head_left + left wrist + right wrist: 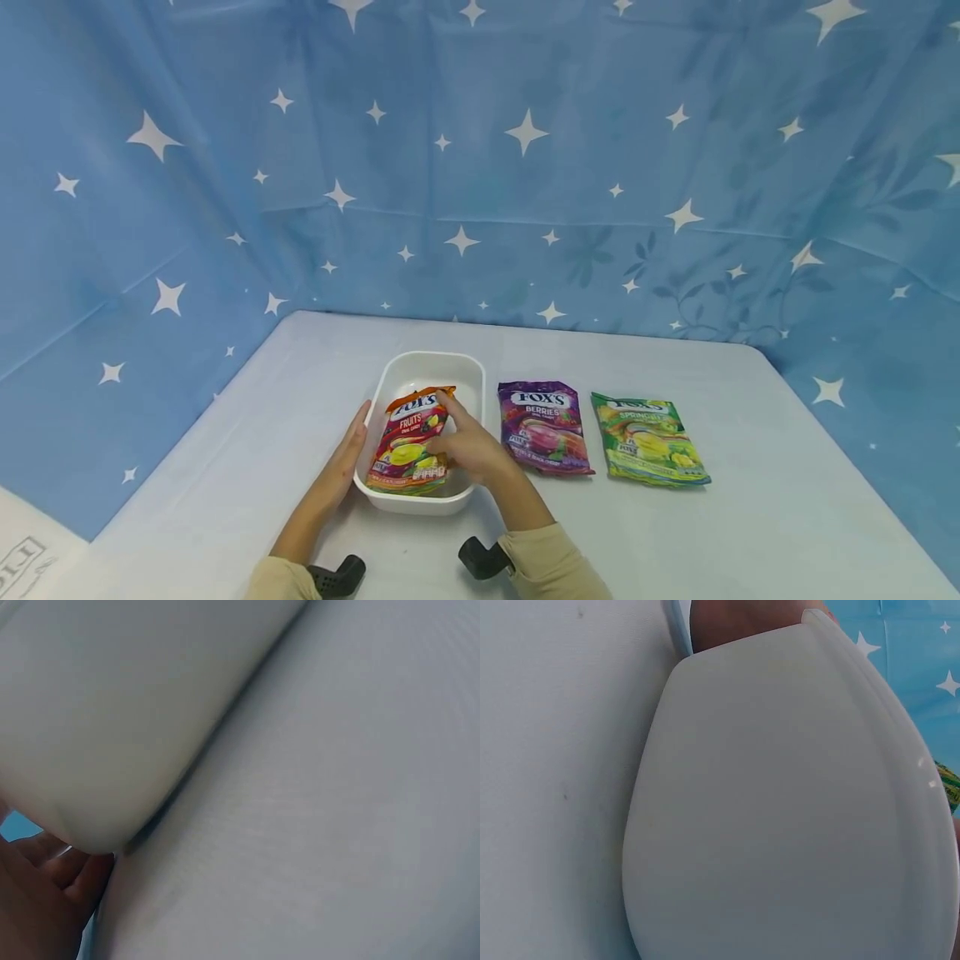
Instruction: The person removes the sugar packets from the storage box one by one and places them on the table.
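A white plastic tub [425, 505] stands on the table with a red and orange bag of FOX'S fruits candy [408, 425] slanted inside it. My right hand [472, 446] reaches over the tub's right rim and holds the bag by its right side. Its thumb and index finger show on the bag's front; the other fingers are hidden. My left hand [341, 462] lies along the tub's left wall with its fingers straight. In the left wrist view, fingers [75, 877] show beside the tub's wall [112, 712].
To the tub's right lie a purple bag of FOX'S berries candy [546, 429] and a green FOX'S candy bag [648, 440]. The white-covered table [750, 517] ends at a blue star-patterned curtain [480, 167]. White printed material [30, 550] shows at the lower left.
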`<act>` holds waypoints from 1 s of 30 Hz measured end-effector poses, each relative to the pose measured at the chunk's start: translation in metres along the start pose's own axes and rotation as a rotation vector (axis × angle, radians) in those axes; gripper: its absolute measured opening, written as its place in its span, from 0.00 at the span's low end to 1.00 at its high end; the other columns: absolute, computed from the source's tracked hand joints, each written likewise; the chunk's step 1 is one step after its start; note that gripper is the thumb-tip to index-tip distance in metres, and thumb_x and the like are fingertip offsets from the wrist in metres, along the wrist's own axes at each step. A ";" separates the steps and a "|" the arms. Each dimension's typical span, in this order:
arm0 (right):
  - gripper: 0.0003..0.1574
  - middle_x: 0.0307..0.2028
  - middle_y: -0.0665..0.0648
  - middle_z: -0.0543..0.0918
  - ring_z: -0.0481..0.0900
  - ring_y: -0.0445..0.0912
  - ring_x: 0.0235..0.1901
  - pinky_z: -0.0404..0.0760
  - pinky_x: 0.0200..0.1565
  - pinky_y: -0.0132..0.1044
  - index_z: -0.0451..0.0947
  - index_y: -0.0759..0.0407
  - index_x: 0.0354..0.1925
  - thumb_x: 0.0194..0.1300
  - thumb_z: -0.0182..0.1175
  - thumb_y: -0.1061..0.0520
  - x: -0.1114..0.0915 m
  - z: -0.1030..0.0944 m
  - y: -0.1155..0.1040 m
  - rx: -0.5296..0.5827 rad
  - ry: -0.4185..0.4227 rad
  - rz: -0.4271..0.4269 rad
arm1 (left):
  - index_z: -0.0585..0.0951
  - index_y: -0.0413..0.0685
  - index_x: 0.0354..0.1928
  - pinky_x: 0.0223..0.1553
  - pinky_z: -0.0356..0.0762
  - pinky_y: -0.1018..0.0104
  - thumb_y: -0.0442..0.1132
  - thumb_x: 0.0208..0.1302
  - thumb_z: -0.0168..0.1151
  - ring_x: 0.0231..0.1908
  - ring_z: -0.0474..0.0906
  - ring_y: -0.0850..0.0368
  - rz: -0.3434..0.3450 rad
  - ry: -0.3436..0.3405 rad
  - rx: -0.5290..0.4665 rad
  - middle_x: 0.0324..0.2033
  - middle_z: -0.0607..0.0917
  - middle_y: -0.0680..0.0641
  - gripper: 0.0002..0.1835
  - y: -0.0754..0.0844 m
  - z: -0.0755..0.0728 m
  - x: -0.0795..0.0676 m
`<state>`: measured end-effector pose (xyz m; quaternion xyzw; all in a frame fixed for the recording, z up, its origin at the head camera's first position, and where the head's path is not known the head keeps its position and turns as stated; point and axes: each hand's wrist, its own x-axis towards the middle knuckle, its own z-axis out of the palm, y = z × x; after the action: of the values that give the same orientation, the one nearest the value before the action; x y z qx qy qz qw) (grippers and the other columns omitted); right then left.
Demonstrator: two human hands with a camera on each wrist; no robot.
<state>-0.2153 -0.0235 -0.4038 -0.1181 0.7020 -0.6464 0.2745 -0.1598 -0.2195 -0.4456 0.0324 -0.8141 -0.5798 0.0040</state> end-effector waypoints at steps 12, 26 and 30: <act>0.50 0.65 0.64 0.59 0.76 0.53 0.45 0.79 0.45 0.48 0.54 0.39 0.68 0.53 0.56 0.70 -0.001 0.010 0.003 0.017 0.071 0.013 | 0.49 0.46 0.71 0.64 0.35 0.37 0.49 0.71 0.31 0.70 0.37 0.38 0.037 -0.026 -0.036 0.70 0.49 0.37 0.30 -0.009 -0.011 -0.005; 0.49 0.66 0.63 0.58 0.74 0.55 0.50 0.77 0.49 0.50 0.56 0.36 0.67 0.52 0.55 0.70 -0.004 0.007 0.004 0.061 0.090 -0.047 | 0.44 0.53 0.72 0.61 0.35 0.32 0.43 0.71 0.33 0.69 0.33 0.37 0.102 -0.008 -0.009 0.71 0.41 0.42 0.29 -0.010 -0.006 -0.002; 0.48 0.68 0.62 0.56 0.73 0.55 0.52 0.76 0.52 0.51 0.55 0.38 0.67 0.53 0.55 0.69 -0.005 0.002 0.005 0.121 0.091 -0.069 | 0.48 0.54 0.71 0.62 0.34 0.33 0.44 0.72 0.33 0.70 0.34 0.39 0.138 -0.010 -0.005 0.71 0.44 0.43 0.27 -0.010 -0.004 0.000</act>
<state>-0.2094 -0.0222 -0.4076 -0.0958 0.6688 -0.7016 0.2264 -0.1595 -0.2271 -0.4537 -0.0265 -0.8129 -0.5804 0.0401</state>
